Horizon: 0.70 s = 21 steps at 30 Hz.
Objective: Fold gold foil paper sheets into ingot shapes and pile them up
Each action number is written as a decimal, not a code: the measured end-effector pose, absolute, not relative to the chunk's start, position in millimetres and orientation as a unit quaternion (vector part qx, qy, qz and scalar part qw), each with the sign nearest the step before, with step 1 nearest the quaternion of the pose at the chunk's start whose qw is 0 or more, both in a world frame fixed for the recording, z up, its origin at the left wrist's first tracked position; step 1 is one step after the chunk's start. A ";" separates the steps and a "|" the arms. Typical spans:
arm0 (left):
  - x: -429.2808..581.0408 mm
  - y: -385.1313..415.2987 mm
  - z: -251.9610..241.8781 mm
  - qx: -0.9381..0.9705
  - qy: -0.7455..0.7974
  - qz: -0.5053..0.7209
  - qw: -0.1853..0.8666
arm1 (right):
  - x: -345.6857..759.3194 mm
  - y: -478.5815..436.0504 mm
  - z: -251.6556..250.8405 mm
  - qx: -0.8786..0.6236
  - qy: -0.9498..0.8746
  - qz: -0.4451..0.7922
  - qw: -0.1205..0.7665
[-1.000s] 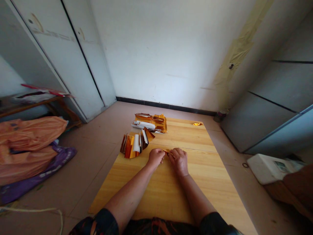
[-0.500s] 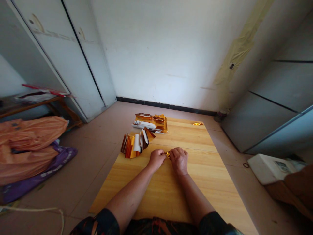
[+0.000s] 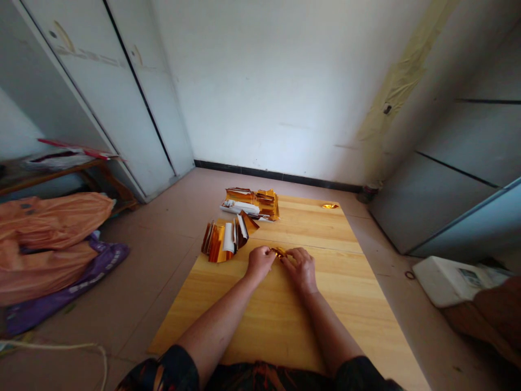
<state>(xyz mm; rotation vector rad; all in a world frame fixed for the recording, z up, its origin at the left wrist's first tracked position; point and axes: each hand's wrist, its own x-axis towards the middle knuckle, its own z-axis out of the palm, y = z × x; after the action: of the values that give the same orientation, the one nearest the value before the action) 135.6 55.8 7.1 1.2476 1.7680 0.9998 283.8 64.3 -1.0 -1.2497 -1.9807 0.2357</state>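
Observation:
Between my hands is a small folded piece of gold foil paper (image 3: 279, 252), just above or on the wooden table (image 3: 285, 320). My left hand (image 3: 259, 263) pinches its left end, fingers curled in. At its right end, my right hand (image 3: 302, 267) has thumb and fingertips closed on the foil, the knuckles bent. Ahead and to the left lies a fanned stack of gold foil sheets with white backs (image 3: 223, 239). Behind that is a second, larger pile of gold and white sheets (image 3: 252, 205). A folded gold foil piece (image 3: 330, 206) rests by the far right corner.
An orange and purple bag (image 3: 52, 250) lies on the floor at left, near a wooden bench (image 3: 97, 174). Grey cabinets (image 3: 122, 98) stand behind it. On the right are a grey cabinet (image 3: 448, 179) and a white box (image 3: 443, 279). The white wall (image 3: 260, 92) closes off the back.
My right hand has shifted slightly right and its fingers have loosened outward, so more of the gold foil shows between the hands. The left hand stays nearly in place.

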 end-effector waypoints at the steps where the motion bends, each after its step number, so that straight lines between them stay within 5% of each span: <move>1: 135.0 56.1 7.5 0.484 0.690 0.390 0.371 | 285.3 64.1 -2.0 -0.488 -0.778 0.096 0.383; 12: 149.8 51.2 12.4 0.460 0.670 0.383 0.439 | 277.4 62.4 5.6 -0.511 -0.760 0.079 0.393; 21: 145.7 49.0 18.0 0.420 0.645 0.382 0.511 | 275.1 66.0 0.8 -0.552 -0.666 0.245 0.439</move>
<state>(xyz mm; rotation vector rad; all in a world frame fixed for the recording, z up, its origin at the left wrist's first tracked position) 145.7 49.0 18.0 1.0116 1.5528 0.9202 275.1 66.0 0.8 -1.3710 -1.6546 0.6085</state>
